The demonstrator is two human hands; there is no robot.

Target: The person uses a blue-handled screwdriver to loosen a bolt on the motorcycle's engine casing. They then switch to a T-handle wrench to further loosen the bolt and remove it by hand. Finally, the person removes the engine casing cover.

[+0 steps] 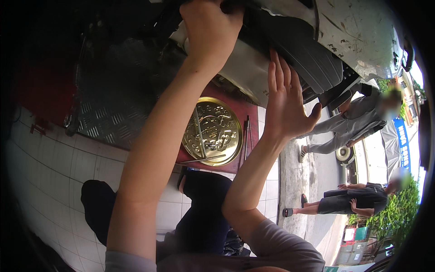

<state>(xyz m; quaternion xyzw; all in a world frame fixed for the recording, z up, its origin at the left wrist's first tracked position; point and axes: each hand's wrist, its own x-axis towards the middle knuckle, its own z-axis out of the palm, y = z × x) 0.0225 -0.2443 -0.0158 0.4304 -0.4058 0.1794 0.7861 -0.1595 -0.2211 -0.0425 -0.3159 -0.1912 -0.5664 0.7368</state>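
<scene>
At the top edge my left hand [210,29] reaches up with its fingers curled beside dark parts of a motor scooter; what they grip, if anything, is hidden. My right hand [286,102] is open, its fingers stretched out and close together, the thumb apart. Its fingertips lie at the edge between the scooter's pale body panel [247,68] and a dark ribbed part [308,56]. Below, between my forearms, sits a round gold-coloured tray [231,152] with embossed patterns. Thin metal tools [200,131] lie across it, and another rod-like tool [247,138] lies beside it.
The tray rests on a red stand [256,124]. A metal tread-plate platform [99,120] is at the left, above a white tiled floor [59,177]. On the right, one person [335,131] in grey and another person [349,199] in dark clothes stand outside.
</scene>
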